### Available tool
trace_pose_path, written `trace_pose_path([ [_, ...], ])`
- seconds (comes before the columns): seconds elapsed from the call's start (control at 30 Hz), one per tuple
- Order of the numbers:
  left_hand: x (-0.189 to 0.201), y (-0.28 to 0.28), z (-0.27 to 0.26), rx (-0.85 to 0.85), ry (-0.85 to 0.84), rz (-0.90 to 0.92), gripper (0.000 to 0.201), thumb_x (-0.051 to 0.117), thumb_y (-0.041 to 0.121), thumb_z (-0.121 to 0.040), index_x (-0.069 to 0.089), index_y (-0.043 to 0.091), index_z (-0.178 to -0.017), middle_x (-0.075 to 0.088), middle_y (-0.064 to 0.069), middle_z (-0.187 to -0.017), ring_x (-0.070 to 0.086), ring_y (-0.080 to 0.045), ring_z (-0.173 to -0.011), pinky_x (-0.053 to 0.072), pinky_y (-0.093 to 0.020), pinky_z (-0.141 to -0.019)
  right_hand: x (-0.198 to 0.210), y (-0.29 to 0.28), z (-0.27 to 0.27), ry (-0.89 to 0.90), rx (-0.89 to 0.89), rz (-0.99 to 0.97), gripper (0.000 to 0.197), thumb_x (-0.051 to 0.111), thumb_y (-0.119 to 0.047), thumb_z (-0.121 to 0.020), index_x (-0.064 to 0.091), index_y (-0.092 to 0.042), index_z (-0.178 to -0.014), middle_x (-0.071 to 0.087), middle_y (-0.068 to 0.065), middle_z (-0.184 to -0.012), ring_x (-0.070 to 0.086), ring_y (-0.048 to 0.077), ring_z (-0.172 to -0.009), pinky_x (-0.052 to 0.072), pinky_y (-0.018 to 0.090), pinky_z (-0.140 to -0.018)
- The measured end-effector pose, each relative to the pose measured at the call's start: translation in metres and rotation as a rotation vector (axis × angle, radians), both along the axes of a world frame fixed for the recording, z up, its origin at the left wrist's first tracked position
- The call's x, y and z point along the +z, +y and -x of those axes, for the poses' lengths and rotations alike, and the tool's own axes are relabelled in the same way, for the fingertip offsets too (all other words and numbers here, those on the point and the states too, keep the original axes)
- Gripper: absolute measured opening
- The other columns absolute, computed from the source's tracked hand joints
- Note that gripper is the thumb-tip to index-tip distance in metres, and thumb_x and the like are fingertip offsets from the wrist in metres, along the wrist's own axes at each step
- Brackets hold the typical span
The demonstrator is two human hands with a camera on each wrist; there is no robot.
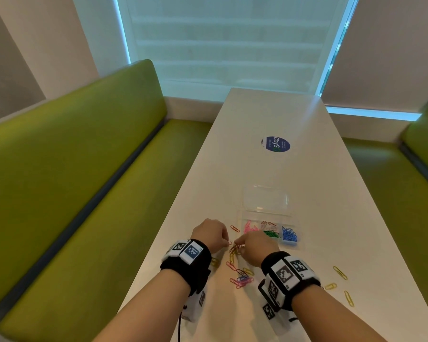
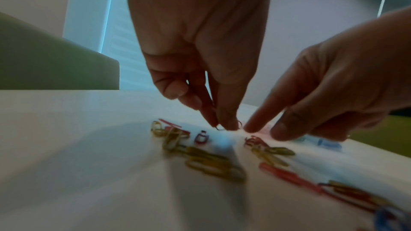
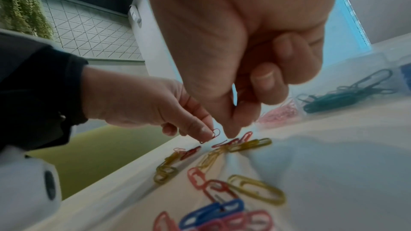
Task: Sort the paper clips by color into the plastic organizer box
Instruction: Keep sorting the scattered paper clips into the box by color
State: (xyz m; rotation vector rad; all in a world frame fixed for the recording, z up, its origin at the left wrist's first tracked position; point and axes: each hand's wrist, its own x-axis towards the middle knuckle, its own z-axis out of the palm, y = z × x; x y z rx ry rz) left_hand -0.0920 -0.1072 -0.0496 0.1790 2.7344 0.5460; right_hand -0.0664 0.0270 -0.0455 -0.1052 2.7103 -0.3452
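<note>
While both hands work low over the white table (image 1: 307, 174), this is how things stand.

Left hand (image 1: 211, 233): fingers curled, thumb and forefinger pinching a red paper clip (image 3: 215, 133) lifted just off the tabletop.
Right hand (image 1: 256, 246): fingers bent down, fingertips (image 3: 231, 133) touching a tangle of red and yellow clips (image 1: 234, 250); whether one is actually held, I cannot tell.
Loose clips: red, yellow, pink and blue ones (image 1: 241, 277) lie scattered on the near side of both hands, between the wrists; a few yellow clips (image 1: 340, 272) lie well apart to the right hand's right.
Single red clip (image 1: 234, 228): just beyond the pinch, beside the box.
Plastic organizer box (image 1: 292, 246): just beyond the right hand, lid open; pink clips (image 1: 250, 227), green clips (image 1: 271, 234) and blue clips (image 1: 289, 235) sit in separate compartments.
Round blue sticker (image 1: 275, 143): far beyond the box.
</note>
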Motion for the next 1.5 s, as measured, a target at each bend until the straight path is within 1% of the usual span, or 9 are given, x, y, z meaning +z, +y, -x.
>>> trace_pose_path([
  [0.27,-0.001,-0.005,-0.007,0.002,-0.033,-0.035,0.019,0.069,0.023,-0.083,0.07,0.018,-0.101,0.067,0.0,-0.109,0.062,-0.016,-0.102,0.053,-0.028,-0.088,-0.005,-0.001,-0.002,0.08,-0.029,-0.015,0.021,0.054,-0.019,-0.092,0.069,-0.023,-0.106,0.065,0.0,-0.116,0.06,0.017,-0.107,0.051,0.031,-0.091],
  [0.43,0.002,-0.006,-0.008,0.027,-0.018,-0.128,0.018,0.07,0.021,-0.084,0.071,0.016,-0.101,0.068,-0.001,-0.108,0.063,-0.016,-0.1,0.053,-0.031,-0.091,-0.002,0.0,0.0,0.041,-0.058,0.043,0.018,0.058,-0.023,-0.089,0.068,-0.02,-0.104,0.065,0.0,-0.115,0.059,0.016,-0.106,0.05,0.03,-0.092],
  [0.57,0.007,-0.002,-0.007,0.057,-0.022,-0.264,0.02,0.073,0.016,-0.081,0.067,0.014,-0.099,0.067,-0.003,-0.097,0.063,-0.019,-0.09,0.055,-0.035,-0.086,0.007,0.004,0.004,0.103,-0.109,0.183,0.026,0.059,-0.028,-0.09,0.064,-0.024,-0.115,0.059,-0.001,-0.127,0.056,0.016,-0.115,0.044,0.032,-0.098],
  [0.73,0.012,0.005,-0.007,0.055,-0.018,-0.336,0.022,0.073,0.013,-0.079,0.061,0.015,-0.097,0.069,-0.005,-0.097,0.063,-0.02,-0.086,0.053,-0.034,-0.076,0.02,0.009,0.005,0.098,-0.069,0.168,0.02,0.058,-0.024,-0.091,0.068,-0.019,-0.107,0.063,-0.001,-0.118,0.057,0.016,-0.11,0.045,0.031,-0.093],
  [0.83,0.011,0.009,-0.006,0.026,-0.014,-0.329,0.024,0.074,0.014,-0.078,0.061,0.015,-0.098,0.069,-0.003,-0.097,0.064,-0.018,-0.088,0.054,-0.033,-0.077,0.02,0.012,0.005,0.085,-0.063,0.136,0.018,0.056,-0.022,-0.091,0.067,-0.017,-0.105,0.065,0.0,-0.114,0.058,0.016,-0.107,0.045,0.029,-0.09],
  [0.97,0.011,0.01,-0.004,0.018,0.01,-0.304,0.029,0.073,0.021,-0.08,0.059,0.018,-0.105,0.066,0.002,-0.099,0.058,-0.014,-0.083,0.047,-0.027,-0.066,0.025,0.023,0.01,0.127,-0.134,0.175,0.017,0.055,-0.023,-0.092,0.068,-0.017,-0.102,0.066,-0.001,-0.112,0.059,0.015,-0.102,0.048,0.029,-0.09],
  [1.07,0.009,0.008,-0.003,-0.014,0.073,-0.192,0.025,0.067,0.022,-0.086,0.061,0.019,-0.11,0.065,0.0,-0.11,0.061,-0.018,-0.097,0.051,-0.03,-0.08,0.036,0.042,0.023,0.209,-0.267,0.118,0.018,0.052,-0.022,-0.092,0.068,-0.019,-0.101,0.066,0.0,-0.11,0.06,0.018,-0.101,0.045,0.027,-0.079],
  [1.17,0.004,0.006,-0.003,-0.04,0.073,-0.079,0.022,0.061,0.021,-0.09,0.064,0.019,-0.111,0.063,0.0,-0.118,0.06,-0.017,-0.107,0.05,-0.031,-0.091,0.036,0.06,0.034,0.211,-0.346,0.05,0.021,0.049,-0.017,-0.091,0.068,-0.018,-0.1,0.067,0.004,-0.108,0.061,0.023,-0.099,0.048,0.03,-0.078],
  [1.5,0.0,0.013,-0.004,-0.113,0.03,0.056,0.018,0.058,0.021,-0.089,0.072,0.022,-0.101,0.068,0.002,-0.11,0.062,-0.017,-0.102,0.052,-0.03,-0.087,0.026,0.064,0.034,0.186,-0.354,0.072,0.023,0.05,-0.018,-0.09,0.069,-0.019,-0.104,0.066,0.003,-0.113,0.061,0.023,-0.103,0.048,0.031,-0.084],
])
